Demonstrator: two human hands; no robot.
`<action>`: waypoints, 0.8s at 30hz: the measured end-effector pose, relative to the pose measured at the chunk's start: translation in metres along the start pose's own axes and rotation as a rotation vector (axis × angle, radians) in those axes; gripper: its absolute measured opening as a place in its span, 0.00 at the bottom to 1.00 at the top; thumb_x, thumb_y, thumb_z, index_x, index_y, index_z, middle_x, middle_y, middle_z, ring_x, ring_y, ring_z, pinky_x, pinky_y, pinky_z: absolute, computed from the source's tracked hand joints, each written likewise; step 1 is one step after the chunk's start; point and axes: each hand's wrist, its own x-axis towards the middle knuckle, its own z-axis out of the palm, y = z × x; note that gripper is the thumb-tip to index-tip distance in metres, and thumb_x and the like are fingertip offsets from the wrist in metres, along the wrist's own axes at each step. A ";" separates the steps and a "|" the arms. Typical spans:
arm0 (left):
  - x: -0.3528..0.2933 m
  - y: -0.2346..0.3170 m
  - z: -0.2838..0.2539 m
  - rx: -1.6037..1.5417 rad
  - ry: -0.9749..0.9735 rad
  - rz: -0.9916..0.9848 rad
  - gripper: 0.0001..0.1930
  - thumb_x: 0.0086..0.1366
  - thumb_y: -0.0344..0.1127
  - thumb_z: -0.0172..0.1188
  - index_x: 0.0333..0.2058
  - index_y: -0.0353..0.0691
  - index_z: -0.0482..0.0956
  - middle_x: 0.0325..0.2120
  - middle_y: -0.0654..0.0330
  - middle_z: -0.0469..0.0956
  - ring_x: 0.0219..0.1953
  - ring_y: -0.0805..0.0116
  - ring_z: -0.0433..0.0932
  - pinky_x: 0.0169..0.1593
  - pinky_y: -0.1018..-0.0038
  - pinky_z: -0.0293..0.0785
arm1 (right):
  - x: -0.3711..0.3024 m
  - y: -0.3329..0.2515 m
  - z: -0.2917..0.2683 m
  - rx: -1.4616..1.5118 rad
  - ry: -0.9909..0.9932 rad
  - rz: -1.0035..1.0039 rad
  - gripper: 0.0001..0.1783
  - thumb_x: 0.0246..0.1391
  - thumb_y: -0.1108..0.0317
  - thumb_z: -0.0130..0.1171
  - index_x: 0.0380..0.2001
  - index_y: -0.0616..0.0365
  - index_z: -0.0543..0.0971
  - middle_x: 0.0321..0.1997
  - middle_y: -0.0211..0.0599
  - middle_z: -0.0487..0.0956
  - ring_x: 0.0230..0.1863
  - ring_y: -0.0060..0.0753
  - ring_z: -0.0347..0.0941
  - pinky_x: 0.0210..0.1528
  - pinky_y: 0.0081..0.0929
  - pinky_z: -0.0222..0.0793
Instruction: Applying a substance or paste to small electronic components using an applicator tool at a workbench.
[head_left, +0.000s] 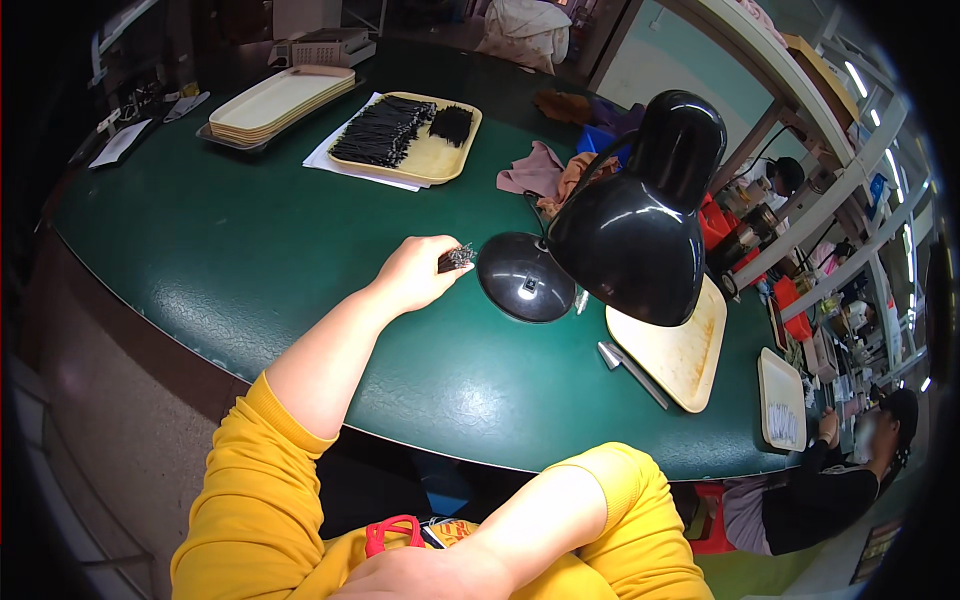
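My left hand (412,274) is closed around a small bundle of thin black pieces with silvery ends (456,259), which looks like short cut wires. It is above the green table, just left of the round black base (525,278) of a desk lamp. My right hand (425,577) lies across the front of my body at the lower edge, below the table's rim; its fingers are out of the picture. Farther off, a cream tray (457,160) holds rows of similar black pieces (385,132) and a smaller black pile (452,124).
The black lamp shade (635,245) overhangs a stained cream tray (690,365), with a metal strip (640,378) beside it. Stacked trays (280,100) stand far left. Crumpled cloths (535,172) lie behind the lamp. At right, a person (835,490) sits by another tray (783,400).
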 end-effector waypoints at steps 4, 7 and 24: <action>-0.003 0.002 0.001 -0.010 0.003 0.006 0.10 0.51 0.34 0.59 0.27 0.32 0.73 0.16 0.57 0.70 0.17 0.73 0.65 0.24 0.76 0.64 | 0.000 -0.001 0.001 -0.015 0.008 -0.012 0.15 0.51 0.74 0.42 0.43 0.69 0.66 0.30 0.44 0.71 0.26 0.39 0.70 0.26 0.26 0.68; -0.003 0.004 -0.001 -0.008 -0.010 -0.026 0.10 0.51 0.34 0.59 0.27 0.32 0.73 0.16 0.57 0.70 0.18 0.73 0.65 0.24 0.76 0.64 | 0.000 -0.001 0.000 -0.037 -0.001 -0.019 0.15 0.51 0.74 0.42 0.42 0.69 0.67 0.30 0.44 0.71 0.27 0.38 0.70 0.26 0.26 0.68; -0.001 0.006 -0.002 0.005 -0.046 -0.073 0.11 0.51 0.36 0.58 0.29 0.35 0.73 0.22 0.53 0.74 0.24 0.60 0.73 0.30 0.70 0.68 | 0.001 0.000 -0.001 -0.009 0.001 -0.022 0.14 0.51 0.74 0.42 0.42 0.69 0.66 0.29 0.44 0.70 0.26 0.38 0.70 0.26 0.26 0.68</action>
